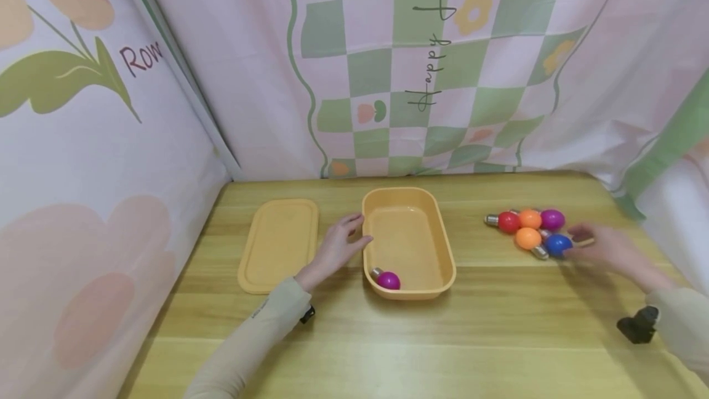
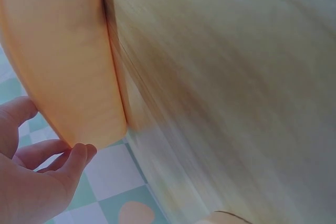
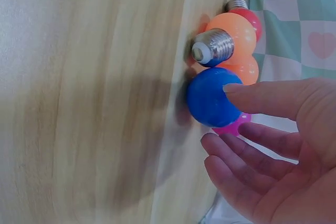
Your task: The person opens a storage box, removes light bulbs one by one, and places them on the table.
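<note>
My left hand (image 1: 336, 246) is at the left side of a yellow-orange plastic box (image 1: 450, 263), with its thumb and fingertips touching the rim and outer wall. Inside the box, a purple light bulb (image 1: 390, 281) with a silver screw base lies in the near left corner. On the right, my right hand (image 1: 606, 250) reaches to a blue light bulb (image 3: 210, 98). Its thumb overlaps the bulb in the right wrist view, while the other fingers are spread and bent loosely beside it. The blue bulb lies against other bulbs on the table.
Beside the blue bulb lie a red bulb (image 1: 509, 222), two orange bulbs, one nearer (image 1: 528, 239), and another purple bulb (image 1: 552, 220). A flat matching lid (image 1: 279, 245) lies left of the box. Printed cloth (image 1: 376, 66) hangs behind the wooden table (image 1: 443, 350).
</note>
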Action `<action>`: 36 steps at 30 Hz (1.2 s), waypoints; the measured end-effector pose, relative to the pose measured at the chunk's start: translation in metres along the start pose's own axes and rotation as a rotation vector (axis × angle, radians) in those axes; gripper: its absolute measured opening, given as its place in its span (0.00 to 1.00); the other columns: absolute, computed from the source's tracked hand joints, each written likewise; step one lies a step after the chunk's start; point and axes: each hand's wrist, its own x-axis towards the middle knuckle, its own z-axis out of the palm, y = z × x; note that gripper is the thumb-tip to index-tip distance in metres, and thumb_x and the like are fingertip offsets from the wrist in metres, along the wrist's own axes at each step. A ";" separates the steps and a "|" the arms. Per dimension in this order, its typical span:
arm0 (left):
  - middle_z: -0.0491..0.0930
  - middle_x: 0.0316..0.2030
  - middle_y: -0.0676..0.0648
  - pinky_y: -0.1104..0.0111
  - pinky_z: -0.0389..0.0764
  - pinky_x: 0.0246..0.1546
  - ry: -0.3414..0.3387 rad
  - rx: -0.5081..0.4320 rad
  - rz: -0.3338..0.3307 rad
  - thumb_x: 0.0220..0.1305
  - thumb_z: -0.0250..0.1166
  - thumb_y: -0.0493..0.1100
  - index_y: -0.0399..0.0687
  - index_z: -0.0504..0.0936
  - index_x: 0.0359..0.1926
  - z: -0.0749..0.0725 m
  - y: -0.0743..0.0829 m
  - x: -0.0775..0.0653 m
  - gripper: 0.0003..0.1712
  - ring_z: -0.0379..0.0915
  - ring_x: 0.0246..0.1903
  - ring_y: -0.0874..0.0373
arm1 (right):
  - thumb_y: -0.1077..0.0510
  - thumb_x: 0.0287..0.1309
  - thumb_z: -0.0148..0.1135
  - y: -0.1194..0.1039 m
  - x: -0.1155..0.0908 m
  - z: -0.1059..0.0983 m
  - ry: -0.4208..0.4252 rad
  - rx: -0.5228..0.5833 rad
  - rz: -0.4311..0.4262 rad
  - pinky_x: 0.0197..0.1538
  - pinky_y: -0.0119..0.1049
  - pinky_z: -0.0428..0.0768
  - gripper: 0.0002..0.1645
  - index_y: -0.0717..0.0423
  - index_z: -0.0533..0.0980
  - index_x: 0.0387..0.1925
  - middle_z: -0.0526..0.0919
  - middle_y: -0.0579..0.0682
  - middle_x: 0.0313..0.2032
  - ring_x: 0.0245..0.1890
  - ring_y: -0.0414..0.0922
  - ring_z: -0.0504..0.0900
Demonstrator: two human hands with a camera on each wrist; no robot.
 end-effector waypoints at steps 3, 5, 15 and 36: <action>0.67 0.69 0.35 0.57 0.81 0.62 -0.003 -0.001 0.004 0.68 0.64 0.47 0.32 0.68 0.67 0.000 0.000 0.000 0.33 0.75 0.61 0.39 | 0.53 0.57 0.69 -0.002 -0.001 -0.004 0.003 -0.001 0.001 0.43 0.62 0.82 0.34 0.78 0.71 0.53 0.78 0.79 0.49 0.46 0.74 0.78; 0.67 0.69 0.35 0.57 0.81 0.62 -0.005 0.001 0.005 0.68 0.64 0.47 0.33 0.68 0.67 0.000 0.000 0.000 0.33 0.75 0.61 0.39 | 0.53 0.57 0.69 -0.005 -0.003 -0.006 0.013 -0.005 -0.001 0.42 0.59 0.83 0.34 0.78 0.72 0.53 0.79 0.78 0.49 0.46 0.73 0.79; 0.67 0.69 0.34 0.56 0.82 0.61 -0.001 -0.010 0.010 0.69 0.64 0.46 0.32 0.68 0.67 -0.001 0.001 -0.001 0.33 0.75 0.60 0.39 | 0.51 0.61 0.67 -0.031 -0.003 -0.021 0.045 -0.013 -0.008 0.35 0.48 0.87 0.34 0.74 0.71 0.57 0.78 0.77 0.53 0.43 0.68 0.84; 0.67 0.69 0.33 0.57 0.82 0.60 0.004 0.003 0.031 0.68 0.65 0.46 0.32 0.69 0.67 -0.001 0.000 0.001 0.33 0.76 0.60 0.38 | 0.57 0.54 0.73 -0.112 0.013 -0.012 0.086 0.004 -0.183 0.35 0.40 0.88 0.27 0.70 0.77 0.50 0.84 0.71 0.45 0.38 0.59 0.87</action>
